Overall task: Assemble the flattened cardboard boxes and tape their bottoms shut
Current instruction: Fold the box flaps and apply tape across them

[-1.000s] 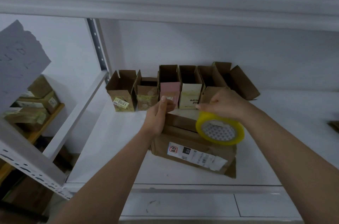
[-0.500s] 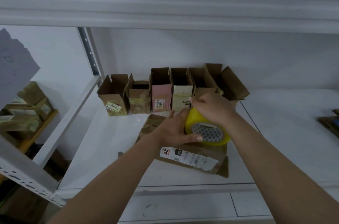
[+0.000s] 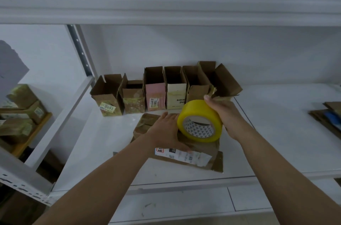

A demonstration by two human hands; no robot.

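Brown cardboard everywhere, left to right. Far left, outside the shelf frame: taped cartons (image 3: pixel 20 108) stacked on a wooden ledge. On the white shelf (image 3: pixel 276 132), against the back wall: a row of small assembled boxes (image 3: pixel 162 90), tops open, standing side by side, the leftmost labelled 1600, then a pink-fronted one, then a cream one. Just in front of the row: the cardboard box being worked on (image 3: pixel 186 152), lying on its side on the shelf with a white shipping label facing forward. Left hand (image 3: pixel 167 132) laid flat on top of that box, fingers straight, pressing it down. Right beside it, touching the box's upper face: a yellow tape roll (image 3: pixel 200 120), tilted on edge, gripped around its far rim by the right hand (image 3: pixel 226 114), fingers curled over the top. Far right edge: flattened cardboard pieces (image 3: pixel 328 116) lying on the shelf.
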